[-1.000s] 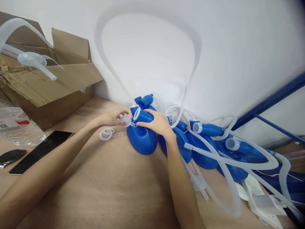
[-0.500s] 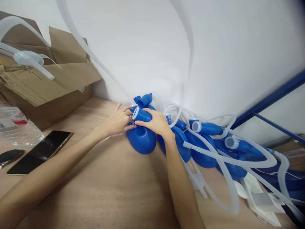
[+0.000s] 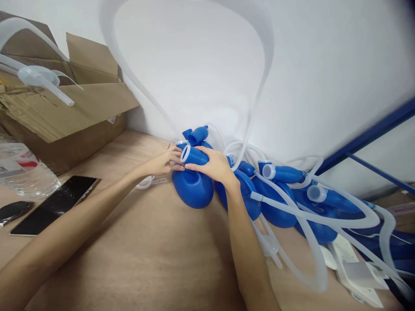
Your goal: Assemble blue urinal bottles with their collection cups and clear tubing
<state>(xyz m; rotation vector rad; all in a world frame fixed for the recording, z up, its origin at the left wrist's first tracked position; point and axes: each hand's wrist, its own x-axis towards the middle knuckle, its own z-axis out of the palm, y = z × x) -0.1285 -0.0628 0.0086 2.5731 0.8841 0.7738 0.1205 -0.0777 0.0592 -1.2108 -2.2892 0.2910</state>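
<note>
My right hand [image 3: 218, 165] is closed around a blue cylinder [image 3: 197, 157] with a white rim, its open end facing left. My left hand [image 3: 167, 161] is at the cylinder's left side, fingers bent toward the blue parts; whether they grip anything is hidden. Directly below both hands a rounded blue container [image 3: 193, 190] stands on the wooden table [image 3: 155, 242]. Behind them rests another small blue cylinder [image 3: 197, 135]. More blue containers [image 3: 277, 209] with white-rimmed cylinders and pale hoses [image 3: 308, 220] lie to the right.
An open cardboard box [image 3: 94, 108] with clear tubing [image 3: 42, 77] stands at the left. Near it are a water bottle [image 3: 26, 170], a phone [image 3: 55, 205] and a dark round object [image 3: 14, 211]. White power strips [image 3: 356, 272] lie at the lower right. A blue metal bar [image 3: 366, 134] slants on the right.
My left hand has lowered slightly and its raised fingers have folded in beside the cylinder. The pale hose above now arches fully into view. My right hand has hardly moved.
</note>
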